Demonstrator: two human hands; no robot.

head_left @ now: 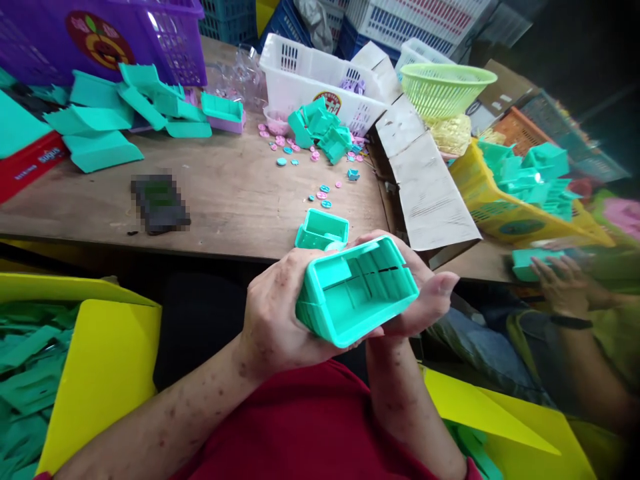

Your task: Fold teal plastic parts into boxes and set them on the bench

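Grasping a green plastic box (pixel 360 300), the left hand (pixel 275 317) is wrapping round its left side. The right hand (pixel 423 293) is resting against the other side, its thumb standing clear of the plastic; its fingers are mostly hiding behind and below, so I cannot tell whether they are clenching. The box is hanging above the person's lap, just in front of the table (pixel 240 193), tilting so that its open end is facing the camera and slits are showing in the wall inside.

Just beyond it, a smaller green box (pixel 327 227) is sitting near the table's front edge. Farther back, pink and blue wheels (pixel 323 195) are lying scattered, with a heap of green parts (pixel 320 127) resting among them before a white basket (pixel 300 77). On the left, more green pieces (pixel 105 127) are lying piled by a purple basket (pixel 40 37), and a dark object (pixel 160 203), its details blurred, is lying nearer the front edge.

On the right, a cardboard flap (pixel 430 193) is leaning out beside a yellow basket (pixel 505 213), which is holding green parts. Past that, a co-worker's hand (pixel 565 287) is resting on another green piece (pixel 524 265).
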